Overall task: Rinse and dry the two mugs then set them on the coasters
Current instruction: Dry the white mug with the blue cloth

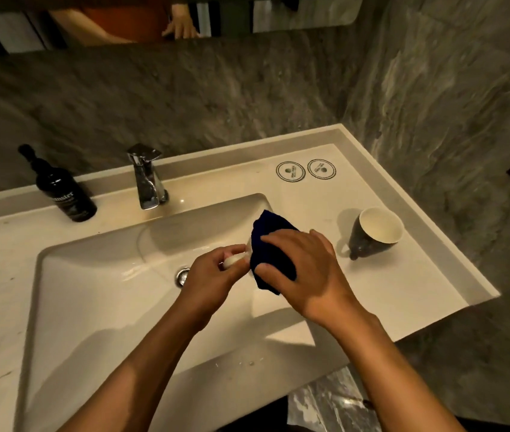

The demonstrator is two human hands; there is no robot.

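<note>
both hands (213,272) (306,272) clasp cloth-wrapped mug (275,254) (above basin (91,275)).

My left hand (213,275) and right hand (306,269) were bare, both forearms uncovered, without sleeves, rings, watch or bracelets showing.

You see dim, warm yellowish light; the mug (375,233) throws a shadow leftward, the faucet (146,177) glints, edges bow and blur.

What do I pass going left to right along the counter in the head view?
Dark bottle → faucet → left hand on a white mug's handle → blue cloth under the right hand → dark mug standing on the counter.
</note>
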